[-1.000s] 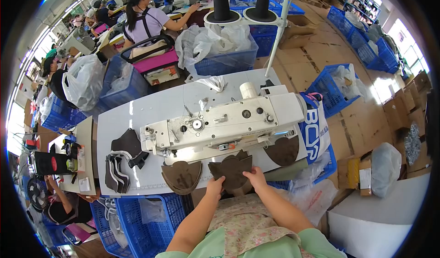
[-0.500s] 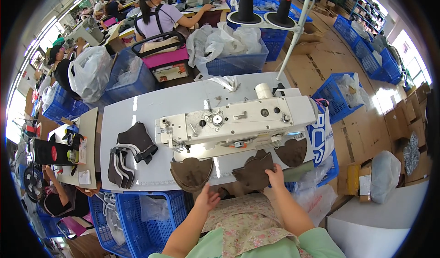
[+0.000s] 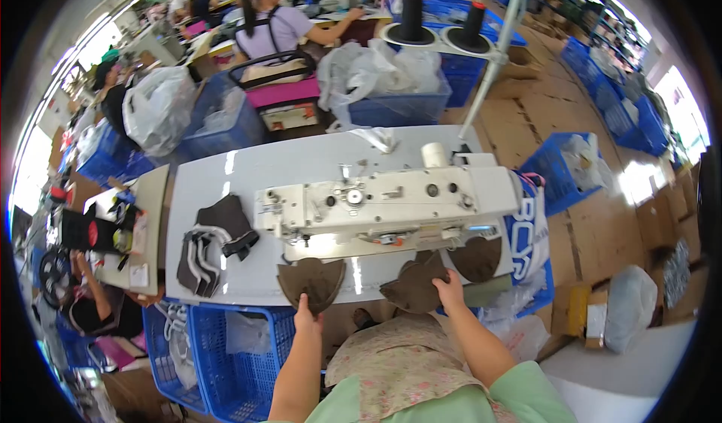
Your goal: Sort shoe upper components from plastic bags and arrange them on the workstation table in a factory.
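Observation:
A small stack of dark brown, rounded fabric pieces [image 3: 312,278] lies at the front edge of the sewing machine table. My left hand [image 3: 307,318] grips its lower edge, with a finger on top. Further right, my right hand [image 3: 449,291] is closed on the edge of another bunch of brown fabric pieces [image 3: 412,286], fanned out and overlapping the table edge. A third brown stack [image 3: 479,257] lies beyond that hand, under the machine's right end. Behind them stands the white sewing machine [image 3: 383,205].
Dark and white cut pieces [image 3: 201,261] lie on the table's left. Blue crates [image 3: 241,363] stand below left. Two black thread cones [image 3: 411,18] sit behind a pole [image 3: 485,84]. A plastic-filled crate [image 3: 398,107] stands behind the table. Other people work at the far left.
My left hand has moved up and left from beside the left brown stack and taken hold of its edge. My right hand keeps its bunch, now tilted differently. The whole view has shifted slightly.

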`<act>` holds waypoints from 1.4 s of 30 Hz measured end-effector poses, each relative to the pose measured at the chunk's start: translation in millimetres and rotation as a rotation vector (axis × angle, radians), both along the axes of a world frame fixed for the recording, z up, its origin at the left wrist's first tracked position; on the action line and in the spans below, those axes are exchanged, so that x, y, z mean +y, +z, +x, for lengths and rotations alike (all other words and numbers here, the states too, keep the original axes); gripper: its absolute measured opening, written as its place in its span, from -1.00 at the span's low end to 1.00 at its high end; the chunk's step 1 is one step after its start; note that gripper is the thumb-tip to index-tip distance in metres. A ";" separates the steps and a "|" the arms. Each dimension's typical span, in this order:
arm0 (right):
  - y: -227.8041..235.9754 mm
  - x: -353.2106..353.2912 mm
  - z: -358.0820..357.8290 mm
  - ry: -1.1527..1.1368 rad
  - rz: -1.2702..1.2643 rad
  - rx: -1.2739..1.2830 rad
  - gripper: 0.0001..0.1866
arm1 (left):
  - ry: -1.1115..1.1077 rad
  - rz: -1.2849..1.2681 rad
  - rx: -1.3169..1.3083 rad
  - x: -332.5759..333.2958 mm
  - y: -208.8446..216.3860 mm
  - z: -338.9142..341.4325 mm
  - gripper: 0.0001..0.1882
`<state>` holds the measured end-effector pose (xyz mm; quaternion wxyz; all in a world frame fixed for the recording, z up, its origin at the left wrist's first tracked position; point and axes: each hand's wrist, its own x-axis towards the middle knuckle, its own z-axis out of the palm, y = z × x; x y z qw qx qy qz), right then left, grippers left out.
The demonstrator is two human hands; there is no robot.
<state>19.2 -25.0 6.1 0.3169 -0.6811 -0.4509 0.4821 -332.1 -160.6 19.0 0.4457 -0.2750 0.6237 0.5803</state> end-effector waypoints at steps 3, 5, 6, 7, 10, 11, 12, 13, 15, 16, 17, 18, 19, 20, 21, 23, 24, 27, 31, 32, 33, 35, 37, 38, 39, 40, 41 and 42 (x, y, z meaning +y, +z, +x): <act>23.1 -6.6 -5.5 0.026 -0.071 0.116 -0.45 | 0.011 0.006 0.109 -9.2 -0.9 3.8 -0.62; 21.3 -8.8 -0.9 0.048 -0.088 0.167 -0.45 | 0.082 0.086 0.104 -10.5 1.3 10.3 -0.62; 21.5 -10.3 -1.9 0.046 -0.102 0.209 -0.45 | 0.147 0.174 0.106 -15.6 -2.6 11.9 -0.61; 21.9 -10.5 0.2 0.064 -0.108 0.215 -0.45 | 0.199 0.240 0.088 -13.6 0.2 18.6 -0.63; 19.4 -9.3 1.9 0.060 -0.143 0.293 -0.45 | 0.270 0.312 0.092 -18.5 7.7 27.5 -0.65; 16.7 -8.0 2.8 0.058 -0.123 0.273 -0.47 | 0.290 0.308 0.100 -21.6 10.0 27.2 -0.65; 14.5 -6.9 4.0 0.056 -0.101 0.252 -0.48 | 0.256 0.306 0.129 -24.3 12.1 25.8 -0.66; 6.4 -4.8 8.1 0.091 -0.021 0.185 -0.50 | 0.216 0.306 0.153 -25.3 15.9 25.7 -0.66; 11.5 -2.4 5.2 0.127 0.039 0.056 -0.50 | 0.205 0.260 0.200 -22.6 30.5 23.1 -0.65; 15.0 0.8 2.2 0.146 0.114 -0.073 -0.51 | 0.178 0.227 0.242 -21.4 36.4 20.6 -0.63; 13.4 3.4 1.8 0.184 0.152 -0.171 -0.51 | 0.192 0.226 0.249 -23.7 35.8 15.8 -0.63; 14.4 2.6 1.3 0.196 0.155 -0.165 -0.51 | 0.084 0.141 0.225 -25.8 33.9 9.5 -0.60; 16.0 2.3 -0.2 0.224 0.209 -0.286 -0.50 | -0.023 0.058 0.201 -25.6 32.2 1.7 -0.56; 17.7 1.9 -3.2 0.250 0.262 -0.408 -0.50 | -0.125 0.002 0.265 -25.5 28.7 -1.6 -0.51; 20.9 1.9 -4.3 0.267 0.233 -0.417 -0.49 | -0.245 -0.030 0.257 -28.4 26.0 -7.2 -0.49; 24.7 0.3 -6.1 0.286 0.268 -0.532 -0.47 | -0.419 -0.154 0.314 -28.1 24.2 -12.9 -0.44; 28.0 -3.2 -11.0 0.272 0.281 -0.567 -0.46 | -0.525 -0.197 0.364 -37.2 14.8 -20.1 -0.41; 86.7 -20.3 -48.0 0.348 0.631 -0.751 -0.56 | -0.634 -0.161 0.301 -59.0 20.9 -52.8 -0.41; 132.9 -38.2 -139.1 0.517 0.558 -0.330 -0.93 | -0.734 -0.329 0.994 -85.4 81.0 -136.3 -0.65; 136.6 -41.6 -170.5 0.652 0.473 -0.308 -0.90 | -0.732 -0.397 1.301 -98.2 81.4 -171.1 -0.63; 156.0 -40.5 -218.1 0.813 0.530 -0.317 -0.83 | -0.716 -0.484 1.482 -108.1 85.3 -203.8 -0.52; 173.7 -39.7 -316.4 0.924 0.660 -0.149 -0.70 | -0.666 -0.576 1.617 -115.6 93.3 -263.2 -0.29; 167.7 -32.0 -401.4 1.117 0.680 -0.242 -0.41 | -0.770 -0.644 1.556 -117.6 100.2 -305.2 -0.18; 156.1 -26.6 -441.0 1.136 0.697 -0.302 -0.30 | -0.818 -0.623 1.543 -114.1 99.9 -321.8 -0.16; 149.1 -21.4 -481.8 1.100 0.770 -0.378 -0.19 | -0.813 -0.615 1.535 -108.5 98.7 -334.5 -0.16; 141.9 -17.7 -519.7 1.070 0.771 -0.437 -0.14 | -0.866 -0.584 1.523 -107.2 96.4 -345.0 -0.14; 136.0 -11.2 -552.0 1.029 0.773 -0.505 -0.08 | -0.922 -0.540 1.514 -103.4 94.6 -353.1 -0.12; 125.0 -2.1 -577.5 1.028 0.718 -0.611 0.01 | -0.924 -0.522 1.509 -98.1 94.7 -357.6 -0.12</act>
